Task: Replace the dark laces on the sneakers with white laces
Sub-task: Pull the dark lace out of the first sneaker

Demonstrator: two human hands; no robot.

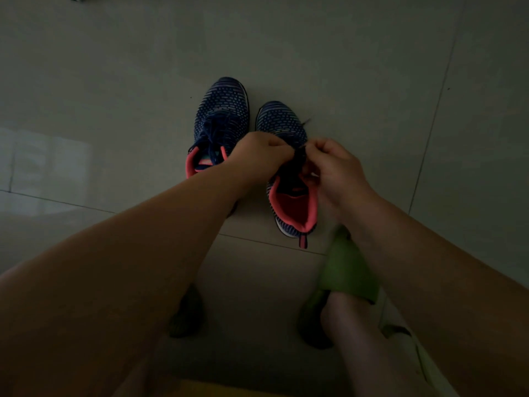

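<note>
Over the right sneaker: both hands meet above its tongue, fingers curled.
Left hand (259, 154): knuckles up, fingers curled and pinching the dark laces (299, 156) from the left side.
Right hand (335, 167): thumb and fingers pinch the same dark bunch from the right; the two hands are almost touching.
Right sneaker (289, 179): directly under the hands, its lacing mostly hidden by them; a loose lace end sticks out near the toe on the right side.
Left sneaker (219, 124): just beside the left hand, not touched, dark laces still threaded and bunched over its tongue.
Direction: both shoes lie with their long axes running away from the person, toes far, pink-lined heel openings near; the right one sits a little nearer than the left.
Spacing: the toes stand close together with a narrow gap of floor between.
Floor (372, 67): pale tiles with grout lines, open on all sides of the pair.
Near edge: a foot in a green slipper (343, 270) lies just behind the right sneaker's heel.
</note>
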